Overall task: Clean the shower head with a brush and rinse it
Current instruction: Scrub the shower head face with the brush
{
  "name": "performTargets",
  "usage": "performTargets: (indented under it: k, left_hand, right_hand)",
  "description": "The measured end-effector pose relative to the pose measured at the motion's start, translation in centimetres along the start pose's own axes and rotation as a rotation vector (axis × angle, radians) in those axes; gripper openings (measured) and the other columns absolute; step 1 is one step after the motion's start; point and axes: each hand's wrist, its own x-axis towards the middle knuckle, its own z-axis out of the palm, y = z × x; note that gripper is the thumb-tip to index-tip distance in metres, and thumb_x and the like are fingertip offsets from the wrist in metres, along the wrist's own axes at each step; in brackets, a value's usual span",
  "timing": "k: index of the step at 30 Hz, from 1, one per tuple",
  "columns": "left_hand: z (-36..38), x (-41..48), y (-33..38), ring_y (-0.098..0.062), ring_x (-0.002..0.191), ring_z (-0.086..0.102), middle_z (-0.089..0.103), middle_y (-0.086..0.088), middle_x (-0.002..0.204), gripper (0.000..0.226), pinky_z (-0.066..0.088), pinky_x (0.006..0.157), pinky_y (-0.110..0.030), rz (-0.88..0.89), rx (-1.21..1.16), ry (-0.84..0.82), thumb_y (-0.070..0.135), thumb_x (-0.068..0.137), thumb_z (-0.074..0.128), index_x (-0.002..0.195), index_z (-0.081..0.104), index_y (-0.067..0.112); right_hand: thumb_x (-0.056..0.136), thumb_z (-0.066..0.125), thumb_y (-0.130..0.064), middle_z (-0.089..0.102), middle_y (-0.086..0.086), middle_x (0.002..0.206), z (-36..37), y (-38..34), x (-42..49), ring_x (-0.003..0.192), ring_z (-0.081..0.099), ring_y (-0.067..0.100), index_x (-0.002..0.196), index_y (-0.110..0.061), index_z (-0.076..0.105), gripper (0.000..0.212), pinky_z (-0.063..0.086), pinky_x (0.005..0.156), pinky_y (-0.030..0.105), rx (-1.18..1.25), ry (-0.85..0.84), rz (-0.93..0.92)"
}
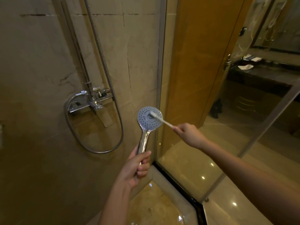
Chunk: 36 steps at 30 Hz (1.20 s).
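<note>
The shower head [146, 120] is a round grey disc with many small holes on a chrome handle, held upright with its face turned toward me. My left hand [135, 168] is wrapped around the lower part of that handle. A small white brush [158, 118], like a toothbrush, lies across the disc with its bristles pressed near the centre. My right hand [186, 133] pinches the end of the brush handle, just to the right of the disc.
A chrome mixer tap [92, 101] is fixed to the beige tiled wall at the left, and the metal hose [116, 114] loops down below it. The glass shower partition [162, 78] stands right behind the shower head. A dark vanity counter [259, 72] lies beyond the glass.
</note>
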Motion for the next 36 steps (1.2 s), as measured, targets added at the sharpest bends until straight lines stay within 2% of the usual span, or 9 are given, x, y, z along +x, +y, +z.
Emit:
performTargets:
  k: [6,10,14,18,22,27,31,34,36]
  left_hand:
    - [0.5,-0.2,0.1,0.002,0.027,0.024,0.034,0.004,0.048,0.022,0.013,0.027,-0.006,0.019,0.028,-0.022,-0.001,0.09,0.046,0.088,0.051,0.021]
    - [0.8,-0.4,-0.2,0.001,0.027,0.023,0.034,0.003,0.048,0.027,0.012,0.03,-0.007,0.032,0.067,-0.003,-0.002,0.091,0.046,0.1,0.052,0.023]
    - [1.0,-0.3,-0.2,0.001,0.027,0.024,0.034,0.003,0.049,0.024,0.013,0.028,-0.006,0.029,0.076,-0.02,-0.002,0.09,0.045,0.094,0.05,0.022]
    - [1.1,-0.7,-0.7,0.001,0.027,0.025,0.034,0.003,0.048,0.026,0.014,0.027,-0.007,0.015,0.077,-0.03,-0.001,0.091,0.046,0.1,0.052,0.022]
    - [1.1,-0.7,-0.7,0.001,0.028,0.025,0.034,0.003,0.05,0.03,0.016,0.027,-0.008,0.008,0.102,-0.039,-0.001,0.09,0.047,0.109,0.051,0.022]
    - [1.4,-1.2,-0.4,0.001,0.027,0.024,0.034,0.003,0.048,0.024,0.014,0.028,-0.005,0.023,0.073,-0.05,-0.002,0.09,0.045,0.097,0.052,0.021]
    - [1.5,-1.1,-0.4,0.0,0.027,0.025,0.035,0.003,0.049,0.034,0.014,0.028,-0.007,0.043,0.112,-0.02,-0.002,0.09,0.046,0.112,0.052,0.024]
    - [0.9,-1.5,-0.6,0.0,0.027,0.025,0.035,0.002,0.049,0.041,0.015,0.028,-0.007,0.06,0.109,0.011,-0.003,0.089,0.048,0.121,0.05,0.024]
    - [0.5,-1.6,-0.7,-0.001,0.027,0.025,0.035,0.002,0.049,0.04,0.014,0.028,-0.007,0.058,0.115,0.022,-0.003,0.089,0.048,0.117,0.052,0.025]
  right_hand:
    - [0.099,0.041,-0.044,0.049,-0.002,0.06,-0.6,-0.6,0.2,0.056,0.047,0.016,0.068,-0.02,0.053,0.041,0.043,0.058,0.036,-0.014,0.038,-0.003]
    - [0.098,0.04,-0.046,0.052,0.0,0.062,-1.2,-0.1,0.0,0.057,0.049,0.019,0.071,-0.012,0.056,0.047,0.047,0.062,0.042,-0.019,0.047,0.017]
    - [0.098,0.041,-0.045,0.051,-0.001,0.062,-1.2,0.2,-0.4,0.056,0.048,0.017,0.068,-0.018,0.055,0.042,0.044,0.059,0.037,-0.037,0.039,0.007]
    - [0.098,0.04,-0.046,0.052,-0.002,0.062,-1.0,0.3,-0.8,0.057,0.05,0.016,0.071,-0.019,0.056,0.041,0.048,0.06,0.037,-0.065,0.033,0.018]
    - [0.098,0.04,-0.044,0.048,-0.002,0.061,-2.0,0.8,-1.0,0.055,0.046,0.015,0.069,-0.019,0.053,0.041,0.041,0.057,0.033,-0.018,0.069,0.02]
    - [0.098,0.04,-0.044,0.05,-0.003,0.061,-1.1,-0.1,-1.5,0.056,0.048,0.015,0.071,-0.018,0.056,0.041,0.043,0.057,0.033,-0.066,-0.001,-0.008]
    - [0.099,0.04,-0.042,0.048,-0.002,0.06,-2.2,-0.1,-0.8,0.055,0.045,0.016,0.068,-0.019,0.052,0.04,0.041,0.058,0.033,0.037,0.08,0.035]
    - [0.098,0.041,-0.044,0.052,-0.002,0.063,-0.9,-0.1,-1.5,0.056,0.05,0.015,0.073,-0.017,0.058,0.041,0.045,0.057,0.033,-0.078,0.014,0.026]
    - [0.098,0.041,-0.046,0.054,-0.001,0.064,-1.1,0.2,-1.4,0.058,0.051,0.016,0.076,-0.014,0.06,0.043,0.052,0.063,0.038,-0.065,0.023,0.046]
